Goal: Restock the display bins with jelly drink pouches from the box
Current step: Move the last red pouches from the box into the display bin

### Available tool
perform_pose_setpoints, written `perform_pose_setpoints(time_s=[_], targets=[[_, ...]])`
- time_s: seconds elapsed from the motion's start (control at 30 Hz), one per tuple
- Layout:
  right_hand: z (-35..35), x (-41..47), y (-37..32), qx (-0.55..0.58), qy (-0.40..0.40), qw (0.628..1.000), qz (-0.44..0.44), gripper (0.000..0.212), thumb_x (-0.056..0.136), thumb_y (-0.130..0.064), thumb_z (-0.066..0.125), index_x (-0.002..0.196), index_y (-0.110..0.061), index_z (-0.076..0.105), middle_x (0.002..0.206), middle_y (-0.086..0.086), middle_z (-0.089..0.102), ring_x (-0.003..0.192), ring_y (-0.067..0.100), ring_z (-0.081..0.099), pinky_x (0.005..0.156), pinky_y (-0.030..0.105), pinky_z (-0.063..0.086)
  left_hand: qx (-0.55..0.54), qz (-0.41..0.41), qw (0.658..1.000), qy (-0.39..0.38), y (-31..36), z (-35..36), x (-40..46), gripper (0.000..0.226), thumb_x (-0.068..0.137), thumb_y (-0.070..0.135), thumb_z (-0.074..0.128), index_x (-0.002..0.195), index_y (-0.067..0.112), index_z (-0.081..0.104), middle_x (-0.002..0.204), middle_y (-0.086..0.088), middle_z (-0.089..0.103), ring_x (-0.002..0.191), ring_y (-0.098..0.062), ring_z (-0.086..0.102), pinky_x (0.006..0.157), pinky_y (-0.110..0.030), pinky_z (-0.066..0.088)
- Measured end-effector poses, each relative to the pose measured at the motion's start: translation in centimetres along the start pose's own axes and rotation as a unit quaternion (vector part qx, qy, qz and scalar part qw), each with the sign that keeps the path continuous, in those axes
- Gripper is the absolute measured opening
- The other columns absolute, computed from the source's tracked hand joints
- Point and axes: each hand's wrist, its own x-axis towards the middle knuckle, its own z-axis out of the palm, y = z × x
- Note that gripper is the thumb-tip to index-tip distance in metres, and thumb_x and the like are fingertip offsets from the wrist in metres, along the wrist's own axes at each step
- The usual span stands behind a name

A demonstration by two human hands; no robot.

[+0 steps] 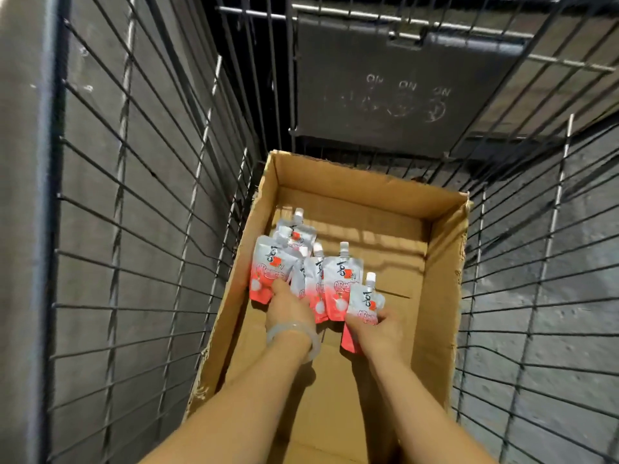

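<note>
An open cardboard box (442, 262) sits inside a wire cart. Both my arms reach down into it. My left hand (288, 304), with a pale bangle on the wrist, grips a fan of several white-and-red jelly drink pouches (268, 269) with white spouts. My right hand (376, 329) holds another jelly pouch (365, 301) upright, its red bottom showing below my fingers. More pouches (338, 283) stand between the two hands; which hand holds them I cannot tell. The box floor around them is bare cardboard.
The wire cart's walls (150, 229) rise close on the left, right and far side of the box. A dark plastic flap (402, 78) with printed marks hangs on the far wall. Grey concrete floor shows through the wires.
</note>
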Motion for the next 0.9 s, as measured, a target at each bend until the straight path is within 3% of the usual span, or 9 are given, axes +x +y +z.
perform_pose_setpoints(time_s=[0.07,0.17,0.23,0.33,0.4,0.47,0.6,0.73,0.9], targets=[[-1.1,-1.6,-1.5,0.03,0.001,0.999,0.031,0.079,0.036,-0.041,0.084,0.105,-0.012,0.058,0.097,0.006,0.067,0.089,0.027,0.067,0.079,0.04,0.057,-0.03,-0.01,0.999,-0.009,-0.4,-1.0,-0.3,0.034,0.093,0.015,0.053,0.124,0.008,0.039,0.111,-0.017,0.06,0.095,-0.032,0.055,0.079,-0.035,0.041],[-1.6,-2.4,-2.4,0.1,-0.051,0.992,0.061,0.044,0.058,-0.004,0.083,0.096,-0.011,0.063,0.09,0.009,0.068,0.081,0.027,0.066,0.07,0.037,0.056,-0.074,-0.005,0.997,-0.034,-1.4,-2.7,-0.7,0.037,0.093,0.017,0.053,0.128,0.013,0.042,0.106,-0.014,0.06,0.085,-0.026,0.051,0.073,-0.032,0.038],[-1.3,-3.2,-3.0,0.11,-0.084,0.989,0.059,0.029,0.064,0.005,0.078,0.088,-0.007,0.067,0.086,0.012,0.068,0.077,0.027,0.064,0.067,0.036,0.055,-0.089,0.006,0.994,-0.058,-2.0,-3.7,-1.2,0.039,0.092,0.019,0.055,0.131,0.015,0.046,0.117,-0.01,0.061,0.094,-0.026,0.055,0.079,-0.03,0.04],[-0.8,-5.0,-4.0,0.048,-0.087,0.995,-0.028,0.023,0.072,-0.002,0.074,0.066,-0.02,0.061,0.074,0.006,0.064,0.074,0.022,0.062,0.069,0.033,0.052,-0.137,-0.003,0.988,-0.067,-2.4,-5.3,-2.8,0.029,0.09,0.018,0.059,0.119,0.017,0.059,0.115,-0.007,0.065,0.105,-0.029,0.061,0.092,-0.037,0.049],[-1.0,-6.9,-4.7,0.056,-0.126,0.987,-0.084,0.017,0.077,-0.005,0.072,0.077,-0.021,0.064,0.08,0.002,0.066,0.078,0.019,0.063,0.072,0.03,0.053,-0.147,0.009,0.986,-0.079,-2.3,-6.6,-4.0,0.01,0.091,0.017,0.059,0.088,0.026,0.06,0.093,-0.002,0.066,0.096,-0.027,0.063,0.092,-0.042,0.052],[-1.8,-8.7,-5.6,0.077,-0.172,0.976,-0.109,0.025,0.078,-0.006,0.073,0.098,-0.019,0.065,0.095,0.001,0.07,0.086,0.018,0.066,0.075,0.028,0.054,-0.17,0.013,0.981,-0.09,-2.2,-7.8,-5.4,0.025,0.091,0.015,0.059,0.072,0.03,0.05,0.078,0.005,0.059,0.089,-0.025,0.061,0.091,-0.04,0.052],[-4.9,-11.7,-8.1,0.094,-0.236,0.957,-0.137,0.028,0.078,-0.007,0.074,0.102,-0.018,0.063,0.089,0.0,0.071,0.072,0.008,0.066,0.055,0.016,0.051,-0.262,0.028,0.962,-0.074,-1.9,-10.2,-8.8,0.013,0.074,0.02,0.069,0.084,0.022,0.063,0.095,-0.01,0.07,0.092,-0.029,0.067,0.089,-0.047,0.054],[-8.5,-15.0,-9.1,0.073,-0.254,0.945,-0.193,0.029,0.081,-0.01,0.072,0.108,-0.013,0.064,0.091,0.003,0.07,0.079,0.018,0.065,0.072,0.032,0.055,-0.329,0.047,0.938,-0.1,-2.1,-12.3,-13.7,0.019,0.084,0.001,0.064,0.087,0.019,0.067,0.088,-0.007,0.072,0.079,-0.023,0.067,0.074,-0.033,0.055],[-13.9,-20.2,-7.8,0.016,-0.3,0.915,-0.27,0.02,0.084,-0.01,0.068,0.104,-0.011,0.065,0.08,-0.003,0.071,0.066,0.01,0.067,0.06,0.024,0.054,-0.368,0.101,0.92,-0.088,-4.4,-13.3,-21.9,0.011,0.074,0.006,0.067,0.076,0.016,0.063,0.082,-0.012,0.067,0.07,-0.023,0.061,0.067,-0.032,0.048]])
